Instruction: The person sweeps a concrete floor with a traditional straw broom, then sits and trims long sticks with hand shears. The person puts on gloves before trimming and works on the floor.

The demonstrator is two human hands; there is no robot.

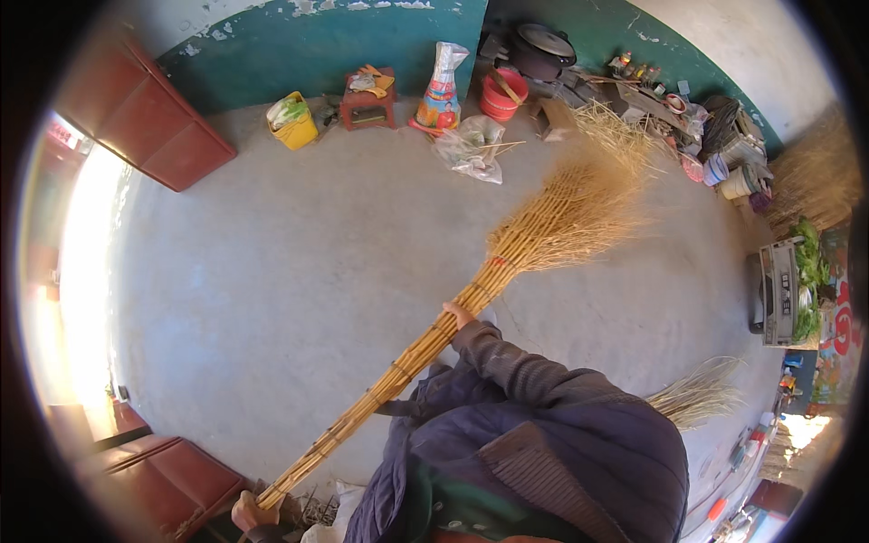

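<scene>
A long broom [398, 371] of bundled yellow stalks slants across my front, from lower left to upper right. Its brushy head [570, 217] fans out over the grey floor at the far right end. My left hand [252, 513] is closed around the butt end of the handle at the lower left. Higher up the handle, below the red-marked binding, my right hand [459, 316] grips it, the fingers partly hidden. Several dark bindings circle the handle.
Loose straw [615, 131] lies beyond the broom head, more straw [697, 394] to my right. Along the far wall stand a yellow bucket [294, 127], a red stool [368, 104], a printed sack [440, 95] and a red bucket [501, 98]. Red doors [149, 113] stand at left.
</scene>
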